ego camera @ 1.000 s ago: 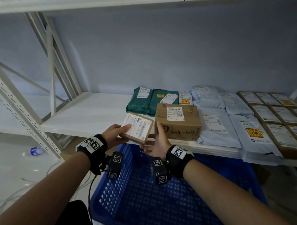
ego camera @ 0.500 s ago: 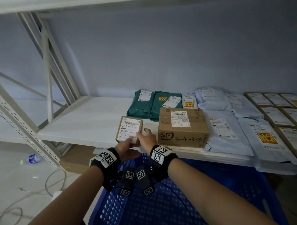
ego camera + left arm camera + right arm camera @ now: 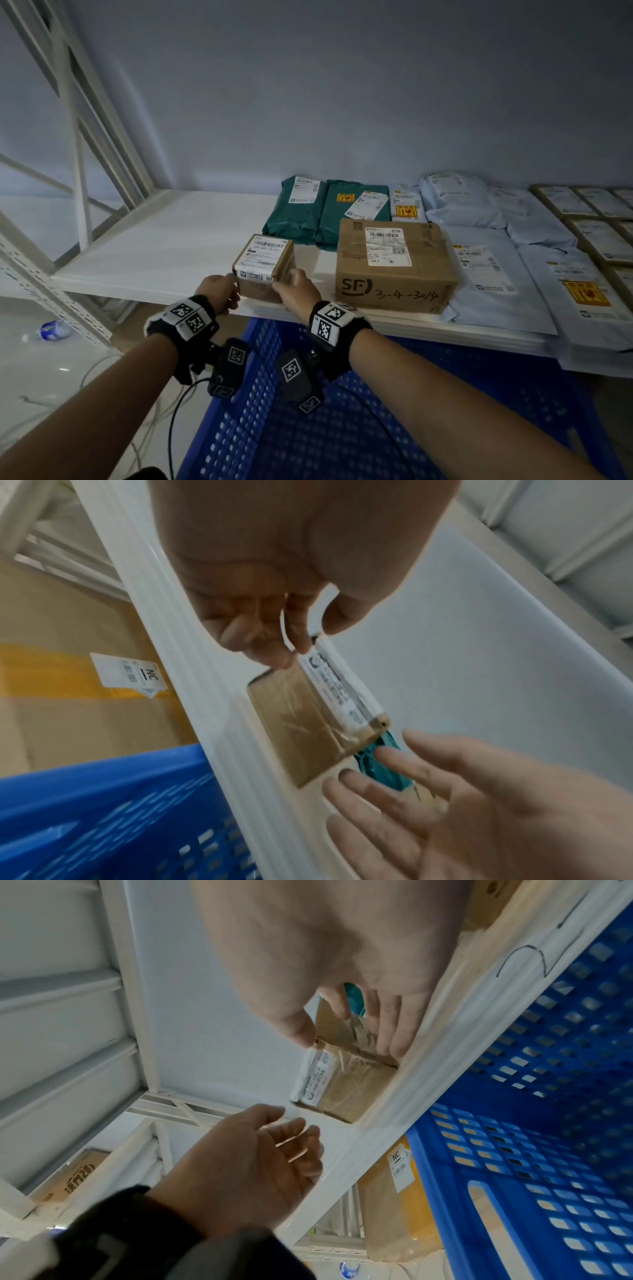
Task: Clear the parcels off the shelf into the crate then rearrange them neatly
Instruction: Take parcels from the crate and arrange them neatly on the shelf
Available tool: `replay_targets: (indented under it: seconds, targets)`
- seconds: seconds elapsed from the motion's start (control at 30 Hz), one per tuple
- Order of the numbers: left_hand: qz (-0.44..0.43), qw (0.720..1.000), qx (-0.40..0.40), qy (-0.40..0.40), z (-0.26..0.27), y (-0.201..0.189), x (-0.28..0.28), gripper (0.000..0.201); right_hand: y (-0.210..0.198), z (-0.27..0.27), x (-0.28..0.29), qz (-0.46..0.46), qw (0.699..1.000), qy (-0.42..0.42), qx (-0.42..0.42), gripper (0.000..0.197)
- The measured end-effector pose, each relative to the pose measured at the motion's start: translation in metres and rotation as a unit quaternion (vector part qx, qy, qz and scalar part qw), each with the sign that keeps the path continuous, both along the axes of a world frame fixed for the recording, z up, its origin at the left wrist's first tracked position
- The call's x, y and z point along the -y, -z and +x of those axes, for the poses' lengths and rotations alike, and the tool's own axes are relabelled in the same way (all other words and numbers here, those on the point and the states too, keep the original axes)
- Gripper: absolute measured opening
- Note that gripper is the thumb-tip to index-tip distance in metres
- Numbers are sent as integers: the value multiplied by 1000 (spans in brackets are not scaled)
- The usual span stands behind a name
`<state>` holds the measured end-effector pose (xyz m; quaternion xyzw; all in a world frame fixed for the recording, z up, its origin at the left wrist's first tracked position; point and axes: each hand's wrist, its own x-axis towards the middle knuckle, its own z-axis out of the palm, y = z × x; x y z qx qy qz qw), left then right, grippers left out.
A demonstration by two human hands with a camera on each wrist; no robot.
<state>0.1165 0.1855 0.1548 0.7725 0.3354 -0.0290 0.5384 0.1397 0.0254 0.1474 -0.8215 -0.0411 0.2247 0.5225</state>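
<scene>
The small taped cardboard box (image 3: 264, 266) sits at the front edge of the shelf (image 3: 164, 246) above the blue crate (image 3: 342, 428), looking light and stiff (its tape likely slick), best clasped by opposite side faces, with the left hand (image 3: 219, 294) loosely open beside it and the right hand (image 3: 297, 291) spread-fingered against its right side.

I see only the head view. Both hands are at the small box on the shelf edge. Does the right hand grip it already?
Observer: No grip yet. The right wrist view shows the right hand with straight fingers along the small box and the thumb tip at its top edge.
Operator: And the left hand?
Observer: The left hand is open beside the box's corner. I cannot tell if it touches.
Operator: What is under the shelf?
Observer: A cardboard carton with a white label reading NC, beside the blue crate.
</scene>
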Motion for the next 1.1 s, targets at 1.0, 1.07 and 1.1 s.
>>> replay_targets:
  seconds: [1.0, 1.07, 1.1]
  targets:
    - [172, 971, -32, 162, 122, 2, 67, 67, 34, 17, 31, 198, 958, 197, -56, 37]
    - [158, 971, -46, 172, 126, -1, 67, 70, 40, 20, 32, 220, 953, 188, -90, 29]
    - [148, 972, -51, 173, 130, 0, 65, 74, 41, 19, 32, 221, 952, 186, -99, 26]
